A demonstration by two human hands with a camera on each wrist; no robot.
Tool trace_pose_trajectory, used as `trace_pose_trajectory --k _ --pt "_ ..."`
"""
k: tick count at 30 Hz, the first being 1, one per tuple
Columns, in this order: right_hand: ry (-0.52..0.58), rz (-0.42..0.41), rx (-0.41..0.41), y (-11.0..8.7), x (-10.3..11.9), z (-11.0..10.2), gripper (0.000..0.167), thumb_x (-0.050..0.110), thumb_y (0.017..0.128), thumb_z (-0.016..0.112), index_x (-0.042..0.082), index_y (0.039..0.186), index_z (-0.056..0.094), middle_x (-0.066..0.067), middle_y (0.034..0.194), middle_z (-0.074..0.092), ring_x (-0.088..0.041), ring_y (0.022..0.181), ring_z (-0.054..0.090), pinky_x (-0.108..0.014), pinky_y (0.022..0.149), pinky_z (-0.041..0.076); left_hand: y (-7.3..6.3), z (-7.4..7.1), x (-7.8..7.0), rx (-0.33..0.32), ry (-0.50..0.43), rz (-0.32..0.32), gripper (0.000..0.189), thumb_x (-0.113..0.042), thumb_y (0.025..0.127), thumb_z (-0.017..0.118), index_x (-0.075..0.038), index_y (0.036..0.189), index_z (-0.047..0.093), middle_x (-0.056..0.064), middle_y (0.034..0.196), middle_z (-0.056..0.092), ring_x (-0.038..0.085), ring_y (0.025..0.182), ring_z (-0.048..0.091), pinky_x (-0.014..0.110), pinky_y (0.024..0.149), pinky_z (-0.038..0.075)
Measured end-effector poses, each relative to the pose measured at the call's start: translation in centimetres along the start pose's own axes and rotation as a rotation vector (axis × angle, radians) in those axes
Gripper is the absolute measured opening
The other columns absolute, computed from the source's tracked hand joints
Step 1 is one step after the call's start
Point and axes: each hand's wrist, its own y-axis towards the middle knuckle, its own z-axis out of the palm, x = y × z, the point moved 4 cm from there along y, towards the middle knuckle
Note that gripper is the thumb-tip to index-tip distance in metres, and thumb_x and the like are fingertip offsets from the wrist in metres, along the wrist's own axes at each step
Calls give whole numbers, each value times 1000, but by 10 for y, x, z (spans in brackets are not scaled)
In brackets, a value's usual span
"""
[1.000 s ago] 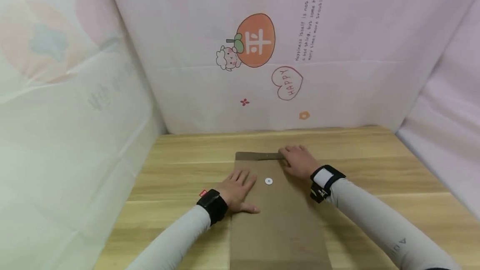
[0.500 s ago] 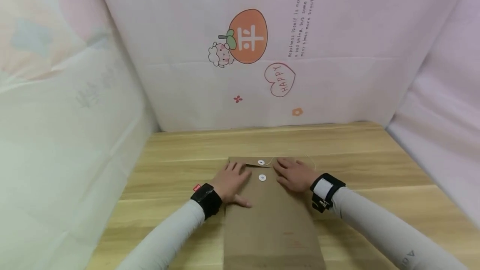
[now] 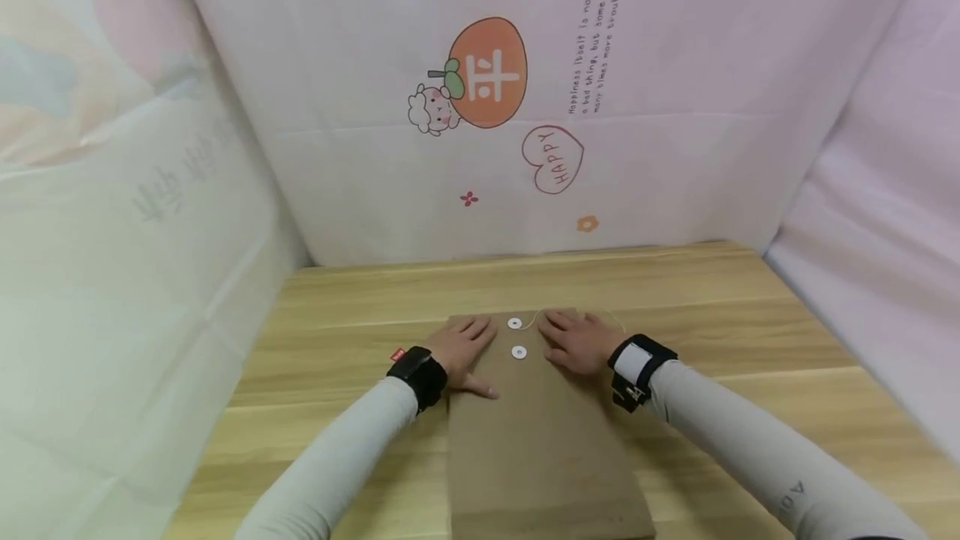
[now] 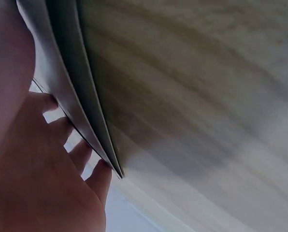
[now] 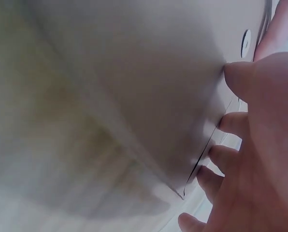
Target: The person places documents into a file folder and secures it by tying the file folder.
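Note:
A brown kraft paper document envelope (image 3: 540,448) lies on the wooden table, its top flap folded over toward the person. Two white round buttons sit one above the other: one on the flap (image 3: 514,323), one on the envelope body (image 3: 519,352). A thin white string (image 3: 532,322) runs from the upper button under the right fingers. My left hand (image 3: 459,352) presses the flap's left part, fingers extended and thumb apart. On the flap's right part my right hand (image 3: 577,342) rests with fingers spread. In the left wrist view, the envelope's side edge (image 4: 81,96) shows layered folds.
Wood-grain table (image 3: 337,390) surrounds the envelope on both sides and behind. Printed white cloth (image 3: 360,182) hangs at the table's back edge, and more cloth stands at left (image 3: 112,315) and right (image 3: 877,248).
The right hand gripped the flap's edge at the top; the flap has come down over the envelope and its button now shows. The gap under the flap has flattened. Both hands press there.

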Motion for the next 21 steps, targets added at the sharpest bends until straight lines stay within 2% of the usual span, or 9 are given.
trace_pose_trajectory --k 4,7,9,11,14,16,17,19,21 --pt "-41 38 -6 24 -9 -2 65 43 108 44 7 161 30 -18 167 25 -38 153 24 -73 113 22 4 -7 -1 -18 -7 -67 109 -77 81 66 -8 159 34 14 165 32 33 150 32 44 119 32" --pt "-93 86 -20 41 -15 -10 66 46 108 43 8 161 32 -16 167 27 -37 153 25 -71 114 22 8 -21 -4 -21 -12 -116 108 -74 82 69 -7 159 35 15 164 33 34 150 33 43 120 32" --pt "-135 108 -65 48 -16 -20 62 46 105 49 7 153 45 -16 162 36 -38 149 32 -71 113 25 12 -26 -5 -20 -3 -143 106 -73 82 69 -8 159 35 13 164 34 33 150 33 41 120 31" --pt "-167 120 -139 51 -14 -31 50 41 101 59 7 138 60 -16 150 50 -40 141 42 -69 112 29 13 -30 -5 -3 -14 -160 106 -72 83 69 -8 160 33 13 165 32 32 151 31 42 121 29" --pt "-175 90 -275 51 -4 -47 35 30 93 71 8 120 67 -14 132 62 -39 129 53 -64 106 39 14 -25 -4 -3 -22 -171 107 -75 82 68 -11 161 32 11 166 30 31 152 29 41 122 28" --pt "-159 46 -320 51 4 -51 35 22 93 72 7 124 66 -14 129 63 -39 126 55 -62 102 43 11 -24 -4 2 -33 -171 107 -75 83 67 -11 161 31 11 166 30 31 152 28 41 122 27" --pt "-156 24 -324 52 7 -51 37 20 94 70 6 127 64 -14 128 63 -38 124 56 -61 100 46 11 -23 -4 0 -35 -172 107 -75 83 67 -12 161 31 11 167 29 31 152 28 41 122 27" --pt "-130 -9 -314 53 11 -46 31 17 96 68 6 125 66 -13 122 66 -36 117 60 -58 95 49 9 -22 -4 9 -37 -177 107 -74 83 68 -11 161 31 11 167 29 32 152 28 42 122 27" --pt "-94 -13 -289 54 11 -38 16 14 97 65 5 109 70 -10 103 70 -31 99 65 -51 86 53 9 -16 -3 12 -32 -174 106 -74 84 66 -11 162 30 11 167 29 32 152 28 42 122 26"
